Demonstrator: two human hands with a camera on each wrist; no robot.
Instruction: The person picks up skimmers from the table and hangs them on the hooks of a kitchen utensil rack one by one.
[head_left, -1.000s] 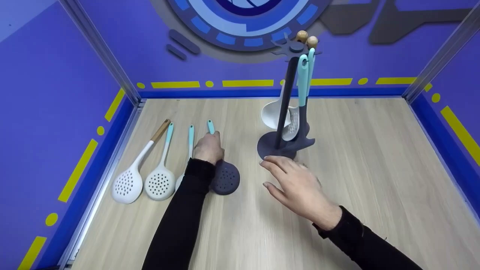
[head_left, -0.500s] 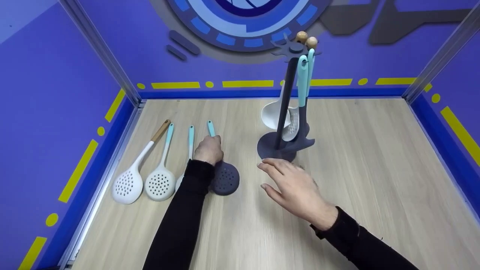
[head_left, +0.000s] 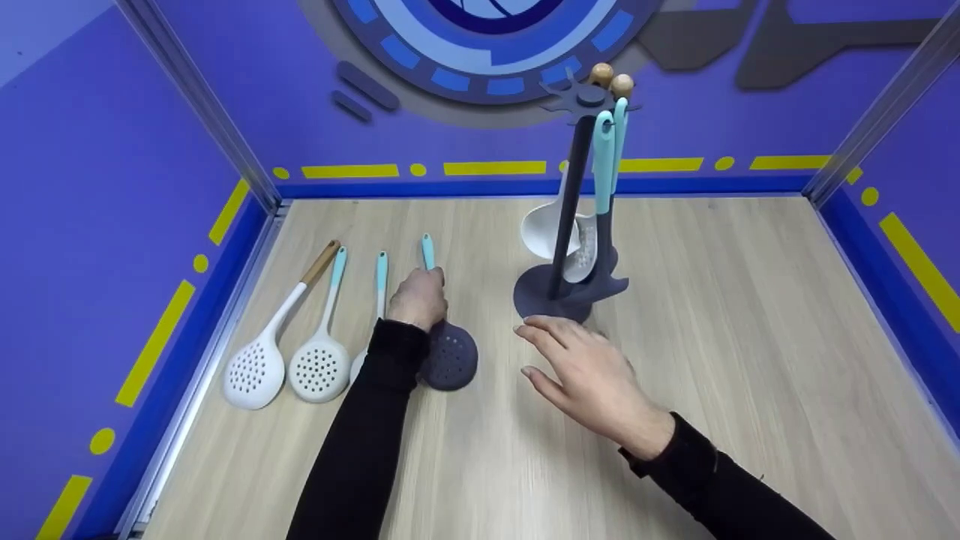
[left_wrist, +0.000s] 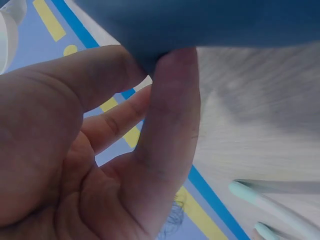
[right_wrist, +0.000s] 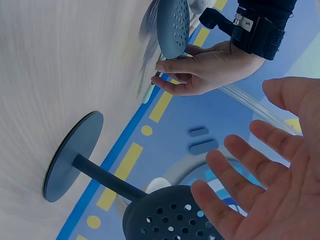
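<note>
L hand has the dark skimmer in a pinch, thumb vs. fingers, approx. at the neck; R hand holds nothing, fingers spread & loose, just nr. the round base of the dark stand. Skimmer is L of the stand, at the R end of a row of 4 utensils: perforated head twd. the person, teal handle pointing to the back wall. Head's low at the tabletop; can't tell if it's touching. Next along, a pale utensil is mostly hidden by the L sleeve; then the pale skimmer & the wood-handled white skimmer. Handling, my guess: light, fairly stiff, prob. nylon or silicone, so not fragile; head likely outweighs the handle, so it'd tip head-down if pinched too far up. Smooth surface could twist in a light pinch; best hold is prob. mid-handle or just above the neck, thumb opp. fingers, handle tip left free. Stand has 2 teal-handled utensils hung front-R, + 2 wood-tipped handles behind, w/ a white ladle low on the far side.
</note>
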